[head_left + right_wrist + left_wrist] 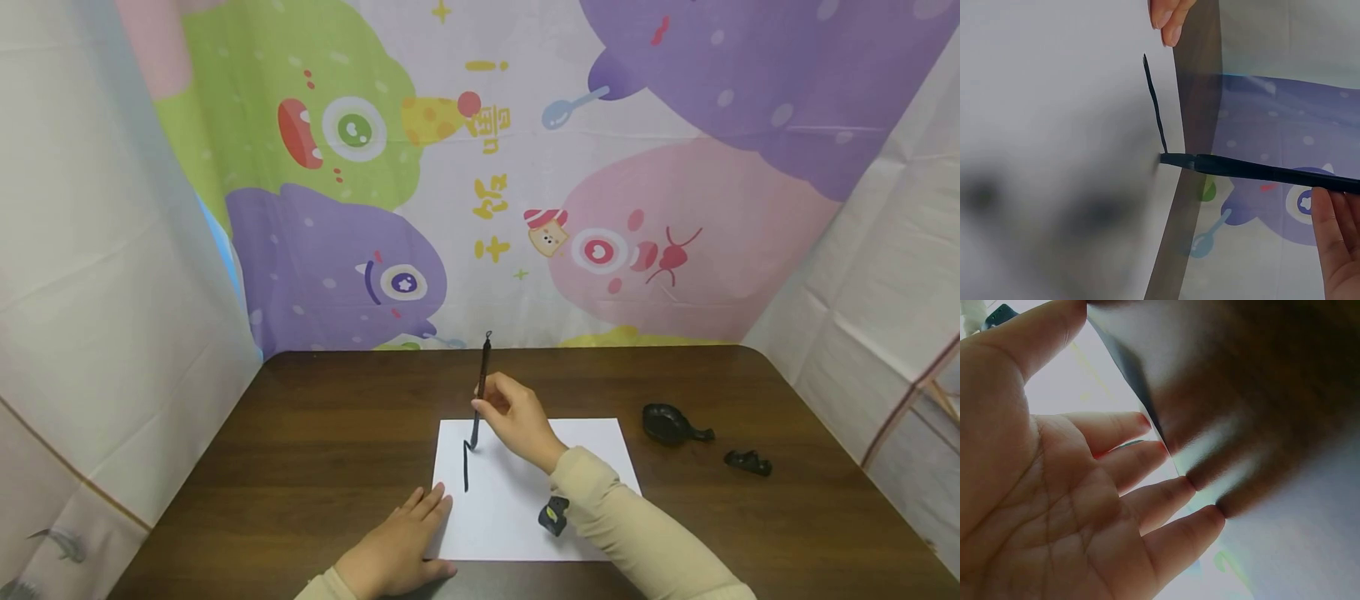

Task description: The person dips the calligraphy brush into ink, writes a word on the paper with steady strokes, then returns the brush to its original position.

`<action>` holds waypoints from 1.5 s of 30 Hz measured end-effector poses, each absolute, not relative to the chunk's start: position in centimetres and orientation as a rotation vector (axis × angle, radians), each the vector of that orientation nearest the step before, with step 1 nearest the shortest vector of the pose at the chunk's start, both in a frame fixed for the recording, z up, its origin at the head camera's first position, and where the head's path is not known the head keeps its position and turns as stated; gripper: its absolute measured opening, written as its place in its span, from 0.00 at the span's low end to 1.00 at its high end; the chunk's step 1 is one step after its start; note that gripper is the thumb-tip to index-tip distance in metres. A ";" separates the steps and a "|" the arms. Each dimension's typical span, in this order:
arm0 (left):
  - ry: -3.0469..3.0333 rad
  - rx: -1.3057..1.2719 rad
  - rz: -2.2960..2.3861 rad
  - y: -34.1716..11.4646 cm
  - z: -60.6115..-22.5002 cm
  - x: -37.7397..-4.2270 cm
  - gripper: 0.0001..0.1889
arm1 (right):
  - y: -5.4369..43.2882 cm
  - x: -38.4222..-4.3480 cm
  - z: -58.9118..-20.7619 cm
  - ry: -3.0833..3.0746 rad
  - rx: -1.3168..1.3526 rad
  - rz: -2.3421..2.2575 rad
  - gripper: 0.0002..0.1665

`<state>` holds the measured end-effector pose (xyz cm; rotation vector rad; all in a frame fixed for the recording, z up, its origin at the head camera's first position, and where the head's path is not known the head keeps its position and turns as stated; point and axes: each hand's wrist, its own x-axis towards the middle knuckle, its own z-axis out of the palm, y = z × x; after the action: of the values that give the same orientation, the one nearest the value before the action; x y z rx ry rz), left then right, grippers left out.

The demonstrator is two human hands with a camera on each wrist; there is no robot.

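Observation:
My right hand (521, 421) pinches the dark handle of a writing brush (482, 375), held nearly upright. The black brush tip touches a white sheet of paper (517, 500) near its upper left. A thin black ink stroke (466, 471) runs down the sheet, and in the right wrist view the brush tip (1175, 160) sits at one end of that line. Fingers spread, my left hand (393, 542) rests at the paper's left edge; its palm (1054, 506) fills much of the left wrist view. Nothing is held in it.
Beside my right sleeve, a small black object with a yellow-green mark (553, 517) lies on the paper, partly covered. To the right on the brown table (322, 425) are a black dish with a short handle (666, 423) and a small dark carved piece (747, 462). A cartoon-printed curtain (480, 308) hangs behind.

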<state>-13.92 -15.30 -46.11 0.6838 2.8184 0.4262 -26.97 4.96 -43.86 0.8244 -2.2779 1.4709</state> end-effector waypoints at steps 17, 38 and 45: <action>2.820 0.694 0.435 -15.3 -45.9 -13.9 0.43 | 5.6 -26.2 -43.7 -2.313 0.847 1.428 0.05; 2.802 0.673 0.442 -15.2 -46.1 -14.0 0.43 | 6.4 -25.2 -43.5 -2.369 0.894 1.386 0.05; 2.807 0.675 0.452 -15.2 -46.1 -14.0 0.43 | 6.6 -24.9 -43.4 -2.376 0.907 1.409 0.05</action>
<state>-14.01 -15.20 -46.11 0.6751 2.8068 0.4517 -24.94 6.58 -43.43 0.9066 -2.3756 1.4086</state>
